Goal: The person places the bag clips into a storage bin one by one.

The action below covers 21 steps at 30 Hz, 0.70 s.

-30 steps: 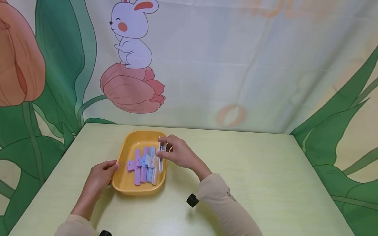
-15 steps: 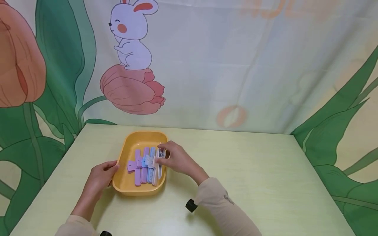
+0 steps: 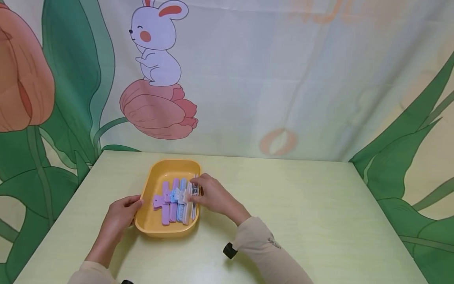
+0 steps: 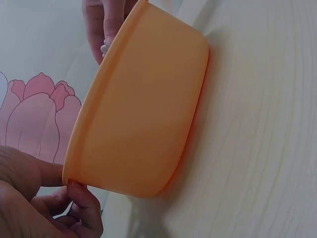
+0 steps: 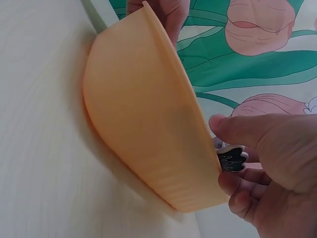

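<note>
A yellow plastic tray (image 3: 152,230) stands on the table, its left rim pinched by my left hand (image 3: 122,213). The left wrist view shows those fingers (image 4: 85,206) at the rim corner from above and below. Inside the tray, bag clips lie side by side: two purple clips (image 3: 165,215), a blue clip (image 3: 180,213) and a pale pinkish clip (image 3: 186,217). At the right wall my right hand (image 3: 214,193) holds a white bag clip (image 3: 193,211) between thumb and fingers. Its black patterned grip (image 5: 233,158) shows in the right wrist view; the rest is behind the tray wall.
The pale wooden table (image 3: 301,221) spreads to the right of the tray. Behind it hangs a curtain (image 3: 230,79) printed with a rabbit, tulips and leaves. Small black devices (image 3: 230,250) sit at the wrists.
My right hand has come down and slightly toward me with the white bag clip, lowering it along the tray's right side next to the pale clip. My left hand stays on the rim.
</note>
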{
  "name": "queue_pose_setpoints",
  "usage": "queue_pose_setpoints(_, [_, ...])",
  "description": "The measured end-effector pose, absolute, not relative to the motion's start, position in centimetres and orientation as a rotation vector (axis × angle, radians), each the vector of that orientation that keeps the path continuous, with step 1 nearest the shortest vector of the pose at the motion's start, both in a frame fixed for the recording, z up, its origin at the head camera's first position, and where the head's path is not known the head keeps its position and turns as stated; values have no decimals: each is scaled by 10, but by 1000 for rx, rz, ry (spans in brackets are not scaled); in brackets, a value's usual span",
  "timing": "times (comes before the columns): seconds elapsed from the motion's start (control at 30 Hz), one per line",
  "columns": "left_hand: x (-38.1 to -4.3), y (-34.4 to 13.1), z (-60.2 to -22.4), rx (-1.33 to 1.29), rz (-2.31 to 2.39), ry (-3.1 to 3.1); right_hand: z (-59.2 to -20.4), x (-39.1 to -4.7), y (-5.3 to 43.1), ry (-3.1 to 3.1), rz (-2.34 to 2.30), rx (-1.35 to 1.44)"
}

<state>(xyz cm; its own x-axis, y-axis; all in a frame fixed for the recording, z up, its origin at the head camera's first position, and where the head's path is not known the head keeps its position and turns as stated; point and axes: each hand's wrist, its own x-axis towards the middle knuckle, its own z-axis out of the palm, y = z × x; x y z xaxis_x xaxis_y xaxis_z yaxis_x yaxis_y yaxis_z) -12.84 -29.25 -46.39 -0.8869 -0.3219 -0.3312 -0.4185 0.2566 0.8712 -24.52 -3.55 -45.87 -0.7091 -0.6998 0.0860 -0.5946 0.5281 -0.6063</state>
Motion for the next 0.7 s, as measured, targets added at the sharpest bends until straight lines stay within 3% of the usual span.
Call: queue_pose_setpoints(0.7, [-126,-294,-464,-690,1694,2438,-467,-238,-34,2676,-924,-1154])
